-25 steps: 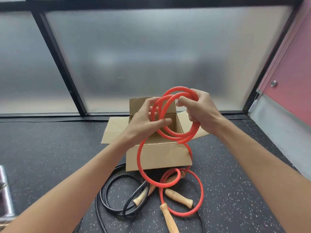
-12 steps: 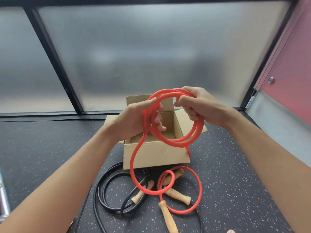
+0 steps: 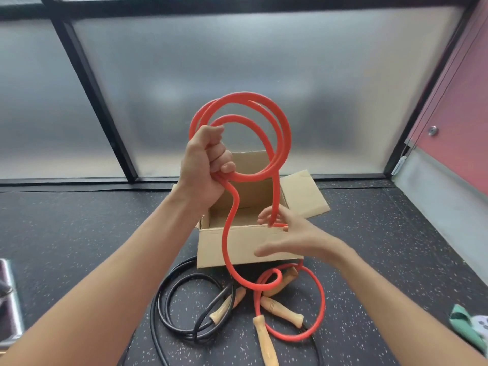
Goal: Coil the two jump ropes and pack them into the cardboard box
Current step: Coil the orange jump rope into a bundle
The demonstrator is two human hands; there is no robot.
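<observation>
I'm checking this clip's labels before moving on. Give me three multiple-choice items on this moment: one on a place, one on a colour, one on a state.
1. Where does the black rope lie?
A) on the floor in front of the box
B) inside the box
C) over the person's arm

2. What colour is the rope that the left hand holds up in coils?
A) black
B) green
C) red

3. In what state is the box?
A) taped shut
B) open, flaps folded out
C) crushed flat

Answers:
1 A: the black rope rests in loops on the dark floor, nearer the camera than the box.
2 C: the left hand grips the red rope, its coils raised above the box.
3 B: the inside of the box shows and a flap spreads to its right.
</observation>
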